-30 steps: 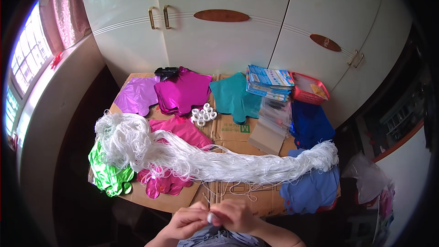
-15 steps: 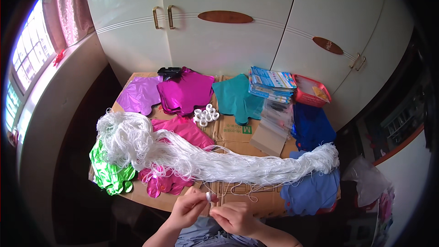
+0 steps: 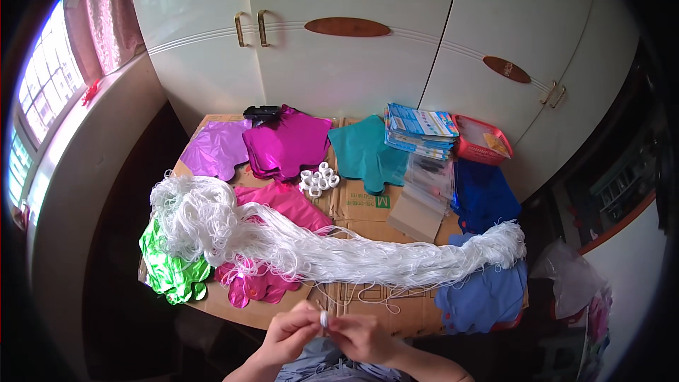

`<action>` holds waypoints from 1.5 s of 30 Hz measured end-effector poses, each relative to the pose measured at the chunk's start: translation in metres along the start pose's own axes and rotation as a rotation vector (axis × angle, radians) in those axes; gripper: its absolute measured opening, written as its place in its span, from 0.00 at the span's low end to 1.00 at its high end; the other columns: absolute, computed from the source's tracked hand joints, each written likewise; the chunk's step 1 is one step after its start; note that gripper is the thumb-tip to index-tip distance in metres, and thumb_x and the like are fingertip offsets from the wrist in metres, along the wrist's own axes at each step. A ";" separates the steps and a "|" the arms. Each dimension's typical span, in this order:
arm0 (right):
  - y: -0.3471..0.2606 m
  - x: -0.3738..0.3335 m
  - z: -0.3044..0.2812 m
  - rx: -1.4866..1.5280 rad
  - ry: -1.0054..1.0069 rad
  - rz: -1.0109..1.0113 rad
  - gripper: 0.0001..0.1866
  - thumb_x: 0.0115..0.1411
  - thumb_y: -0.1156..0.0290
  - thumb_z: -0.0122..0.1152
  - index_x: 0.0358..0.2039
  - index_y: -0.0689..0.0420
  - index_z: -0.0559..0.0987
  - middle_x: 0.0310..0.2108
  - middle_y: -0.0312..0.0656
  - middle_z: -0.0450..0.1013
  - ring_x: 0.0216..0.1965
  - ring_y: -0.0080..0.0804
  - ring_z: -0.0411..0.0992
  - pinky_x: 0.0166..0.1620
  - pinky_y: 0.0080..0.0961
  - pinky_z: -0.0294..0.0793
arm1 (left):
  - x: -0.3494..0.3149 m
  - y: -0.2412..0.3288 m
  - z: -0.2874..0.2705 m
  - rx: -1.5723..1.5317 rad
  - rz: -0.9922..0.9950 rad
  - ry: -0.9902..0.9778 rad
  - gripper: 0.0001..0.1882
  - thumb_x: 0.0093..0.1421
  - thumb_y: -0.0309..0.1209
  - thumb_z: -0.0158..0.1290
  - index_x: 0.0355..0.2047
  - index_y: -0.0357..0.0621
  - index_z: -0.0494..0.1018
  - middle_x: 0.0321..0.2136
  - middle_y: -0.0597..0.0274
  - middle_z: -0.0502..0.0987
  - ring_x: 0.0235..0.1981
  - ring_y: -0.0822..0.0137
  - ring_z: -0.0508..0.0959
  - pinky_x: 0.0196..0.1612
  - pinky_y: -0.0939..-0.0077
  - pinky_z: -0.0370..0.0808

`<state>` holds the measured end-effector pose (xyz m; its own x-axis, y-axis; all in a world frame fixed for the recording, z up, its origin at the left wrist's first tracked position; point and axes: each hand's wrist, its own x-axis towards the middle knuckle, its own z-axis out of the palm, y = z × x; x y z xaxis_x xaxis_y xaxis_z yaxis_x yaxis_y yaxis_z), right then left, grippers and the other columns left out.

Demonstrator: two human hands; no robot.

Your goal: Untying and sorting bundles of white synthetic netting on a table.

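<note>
A small coil of white string (image 3: 324, 319) wraps the fingertips of my left hand (image 3: 291, 332), which is closed in a pinch in front of the table's near edge. My right hand (image 3: 362, 338) is also closed, its thumb and finger pinched at the right side of the coil, apparently on the string. Just beyond my hands, a long loose hank of white string (image 3: 368, 260) lies across the table, bunched and tangled at the left. Thin strands stray from it toward my hands. Several finished-looking small white coils (image 3: 319, 180) sit in a cluster behind the hank.
Cardboard (image 3: 361, 205) covers the table. Foil sheets lie around it: lilac (image 3: 216, 147), magenta (image 3: 286, 145), teal (image 3: 364, 148), green (image 3: 172, 269), blue (image 3: 484, 194). At the back right stand stacked printed packets (image 3: 422, 129) and a red basket (image 3: 467, 150). White cupboards (image 3: 353, 71) rise behind.
My right hand has moved up and left, its fingertips now meeting the coil on my left fingers. The left hand has dropped slightly with the coil. The hank stays put.
</note>
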<state>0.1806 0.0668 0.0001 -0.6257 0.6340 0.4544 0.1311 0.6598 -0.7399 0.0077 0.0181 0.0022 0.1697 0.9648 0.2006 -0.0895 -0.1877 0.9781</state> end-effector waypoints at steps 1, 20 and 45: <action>-0.002 -0.003 0.005 -0.013 -0.016 -0.027 0.05 0.49 0.79 0.57 0.28 0.57 0.73 0.18 0.39 0.69 0.22 0.34 0.71 0.24 0.28 0.69 | 0.002 0.000 0.000 0.079 0.000 0.026 0.11 0.53 0.17 0.48 0.36 0.38 0.76 0.22 0.62 0.70 0.26 0.70 0.68 0.31 0.79 0.65; 0.018 -0.005 -0.005 1.136 -0.103 0.561 0.18 0.63 0.78 0.43 0.53 0.63 0.65 0.47 0.40 0.69 0.47 0.24 0.69 0.54 0.22 0.67 | 0.000 -0.012 -0.007 0.079 -0.033 0.057 0.09 0.56 0.21 0.49 0.36 0.36 0.76 0.32 0.61 0.76 0.37 0.68 0.69 0.43 0.77 0.62; 0.021 0.006 -0.035 0.518 -0.472 0.208 0.09 0.51 0.71 0.65 0.31 0.58 0.75 0.27 0.34 0.75 0.30 0.21 0.74 0.34 0.19 0.71 | 0.001 -0.013 -0.017 -0.255 -0.213 -0.482 0.06 0.58 0.20 0.49 0.34 0.30 0.73 0.35 0.56 0.75 0.39 0.67 0.73 0.44 0.76 0.67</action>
<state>0.2064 0.0989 0.0049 -0.9077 0.4068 0.1033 -0.0243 0.1948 -0.9805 -0.0078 0.0247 -0.0114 0.6320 0.7725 0.0618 -0.2276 0.1088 0.9677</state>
